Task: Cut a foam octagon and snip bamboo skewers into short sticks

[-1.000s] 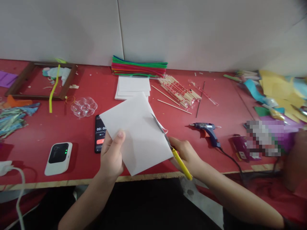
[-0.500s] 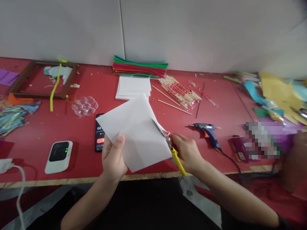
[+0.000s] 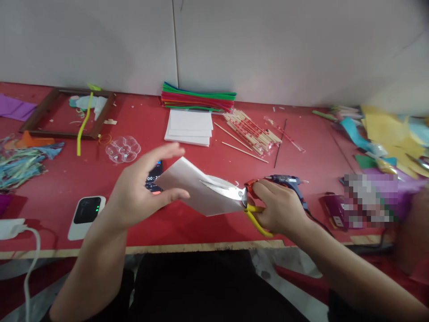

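My right hand (image 3: 278, 203) is wrapped round the handles of scissors (image 3: 231, 192) with yellow and orange-red grips. Their blades point left and lie against a white sheet of paper (image 3: 197, 188), which is tilted above the red table; a small curl of paper shows by the blades. My left hand (image 3: 137, 185) is at the sheet's left corner, thumb and fingers spread apart. The thumb tip overlaps the paper's near edge; whether it touches I cannot tell. Part of a phone (image 3: 154, 174) shows behind my left hand and the sheet.
Behind lie a stack of white paper (image 3: 189, 125), pipe cleaners (image 3: 197, 97) and wooden sticks (image 3: 251, 132). A glue gun (image 3: 284, 180) is partly behind my right hand. To the left are a white device (image 3: 85, 217), a clear palette (image 3: 123, 150) and a wooden frame (image 3: 60, 133).
My left hand has loosened its grip on the paper, opened and moved up and left. The sheet has tipped to a flatter angle. The scissors have turned to point more leftward.
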### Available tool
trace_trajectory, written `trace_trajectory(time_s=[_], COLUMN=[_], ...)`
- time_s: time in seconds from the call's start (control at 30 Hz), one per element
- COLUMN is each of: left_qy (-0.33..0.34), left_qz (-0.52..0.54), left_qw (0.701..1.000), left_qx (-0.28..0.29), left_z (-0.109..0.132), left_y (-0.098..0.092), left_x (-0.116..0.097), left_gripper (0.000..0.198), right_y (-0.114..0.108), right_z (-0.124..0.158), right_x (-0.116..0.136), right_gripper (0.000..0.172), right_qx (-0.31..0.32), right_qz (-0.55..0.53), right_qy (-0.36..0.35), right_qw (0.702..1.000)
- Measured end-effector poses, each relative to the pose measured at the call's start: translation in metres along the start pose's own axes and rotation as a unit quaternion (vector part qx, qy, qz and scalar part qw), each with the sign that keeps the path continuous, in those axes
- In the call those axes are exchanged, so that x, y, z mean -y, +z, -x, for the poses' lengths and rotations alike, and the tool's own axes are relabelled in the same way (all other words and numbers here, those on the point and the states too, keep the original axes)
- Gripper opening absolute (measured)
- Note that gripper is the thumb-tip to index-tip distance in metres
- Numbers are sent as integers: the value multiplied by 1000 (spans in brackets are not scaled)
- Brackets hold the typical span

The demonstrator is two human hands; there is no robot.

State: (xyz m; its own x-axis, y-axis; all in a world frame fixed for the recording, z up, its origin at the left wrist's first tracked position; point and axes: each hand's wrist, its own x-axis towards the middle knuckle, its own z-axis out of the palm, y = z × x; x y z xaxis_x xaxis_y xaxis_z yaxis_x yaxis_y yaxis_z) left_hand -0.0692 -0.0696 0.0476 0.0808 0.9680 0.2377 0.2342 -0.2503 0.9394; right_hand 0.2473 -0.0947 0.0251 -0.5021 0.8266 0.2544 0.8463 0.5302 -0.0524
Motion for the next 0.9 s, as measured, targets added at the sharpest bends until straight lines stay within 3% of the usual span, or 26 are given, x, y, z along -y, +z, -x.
trace_trajectory(time_s=[0.1,0.17,0.3,0.53,0.77,0.9], left_qy=[28,37,46,1,-52,-81], left_qz=[-87,-70,-17,-26,-38,-38], left_qw=[990,992,996,999,998,994], left_qx=[105,98,74,45,7,-61], left_z=[1,3,10,19,23,24], left_y=[1,5,15,27,35,29], left_x=[3,7,15,21,22,27], left_gripper=[35,17,6,9,18,24], right_y=[-9,-15,-26,-36,-32,-32], right_z=[-1,-1,0,2,7,8], right_x=[2,2,-3,-7,-11,-17], right_gripper=[17,20,25,25,27,31], right_qx=[-20,-24,5,32,105,128], right_qz=[40,64,111,112,59,65], right_qy=[-22,-29,-37,-44,28,49], right_qw=[999,997,993,992,992,988])
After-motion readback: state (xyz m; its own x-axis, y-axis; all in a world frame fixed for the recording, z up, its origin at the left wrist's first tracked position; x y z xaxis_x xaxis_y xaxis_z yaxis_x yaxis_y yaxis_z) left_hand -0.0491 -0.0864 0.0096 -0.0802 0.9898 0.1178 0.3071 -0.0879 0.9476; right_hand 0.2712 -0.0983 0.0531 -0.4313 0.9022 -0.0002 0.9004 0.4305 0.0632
